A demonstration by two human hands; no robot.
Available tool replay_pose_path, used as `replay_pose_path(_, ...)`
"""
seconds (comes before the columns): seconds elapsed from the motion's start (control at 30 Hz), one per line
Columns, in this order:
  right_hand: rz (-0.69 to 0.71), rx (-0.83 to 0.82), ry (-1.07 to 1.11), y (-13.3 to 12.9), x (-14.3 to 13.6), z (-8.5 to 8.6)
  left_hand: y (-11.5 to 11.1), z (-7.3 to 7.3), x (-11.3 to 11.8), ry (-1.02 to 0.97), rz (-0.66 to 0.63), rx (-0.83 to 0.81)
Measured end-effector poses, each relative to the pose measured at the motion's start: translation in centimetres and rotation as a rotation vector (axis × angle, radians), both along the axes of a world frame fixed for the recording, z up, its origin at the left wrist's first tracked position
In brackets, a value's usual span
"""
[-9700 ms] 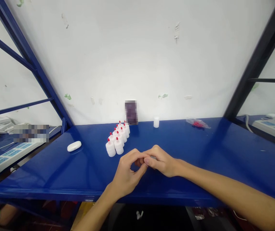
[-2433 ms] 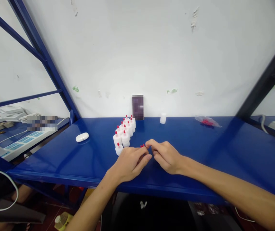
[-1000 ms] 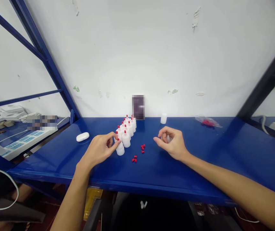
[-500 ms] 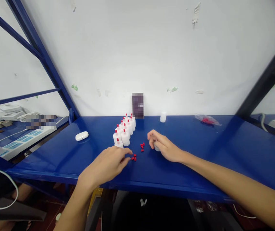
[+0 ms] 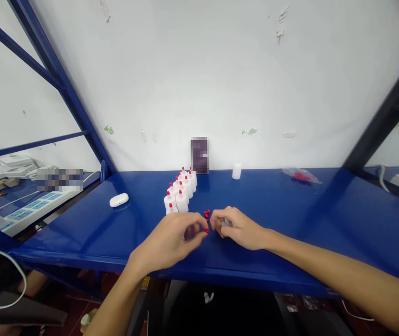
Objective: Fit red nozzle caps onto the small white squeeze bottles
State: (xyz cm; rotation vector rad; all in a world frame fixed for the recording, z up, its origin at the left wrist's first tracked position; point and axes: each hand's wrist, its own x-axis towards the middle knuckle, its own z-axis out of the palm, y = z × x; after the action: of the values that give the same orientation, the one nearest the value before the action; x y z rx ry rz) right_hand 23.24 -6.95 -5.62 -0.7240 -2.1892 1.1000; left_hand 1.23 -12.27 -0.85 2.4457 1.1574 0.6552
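Note:
My left hand (image 5: 175,235) pinches a small red cap (image 5: 206,230) between thumb and forefinger. Close by on the right, my right hand (image 5: 239,227) curls round a small whitish bottle (image 5: 226,222), mostly covered by the fingers. The two hands' fingertips are nearly together but apart. Just behind them lie several loose red caps (image 5: 207,213) on the blue table. Beyond my left hand stand several white squeeze bottles (image 5: 182,201) in close upright rows, each visible tip topped in red.
A lone white bottle (image 5: 236,171) stands near the wall, and a clear bag of red caps (image 5: 300,176) lies at the back right. A white earbud case (image 5: 119,200) rests on the left. The blue table (image 5: 307,224) ends at a near edge.
My left hand has moved right, a red cap now between its fingertips. My right hand has come nearer with the bottle. The red caps beside my left hand no longer show on the table.

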Motion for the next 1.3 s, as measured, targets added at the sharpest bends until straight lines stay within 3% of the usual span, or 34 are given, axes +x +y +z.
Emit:
replay_pose_path(0.17, 0.015, -0.284, 0.252, 0.1, 0.2, 0.0, -0.5, -0.9, 2.6, -0.381, -0.073, -0.002)
replay_pose_path(0.33, 0.053, -0.298, 0.413, -0.1, -0.1, 0.1, 0.6, -3.3, 4.8, -0.616, 0.048, -0.116)
replay_pose_path(0.47, 0.055, -0.241, 0.435, -0.7, -0.2, 0.0, 1.0, -4.3, 5.9, -0.839, 0.080, -0.232)
replay_pose_path(0.63, 0.007, -0.157, 0.421, -1.4, -0.2, 0.0, 0.7, -4.9, 6.5, -0.906, 0.164, -0.158)
replay_pose_path(0.9, 0.018, -0.161, 0.411, -1.6, -0.2, -0.1, 0.6, -5.7, 7.3, -1.021, 0.140, -0.268)
replay_pose_path(1.1, 0.024, -0.160, 0.408, -1.8, -0.1, 0.3, 0.3, -5.3, 7.8, -1.110, 0.058, -0.441)
replay_pose_path(1.3, -0.001, -0.083, 0.350, -1.9, 0.2, 0.7, 0.1, -5.2, 8.0, -1.083, 0.012, -0.458)
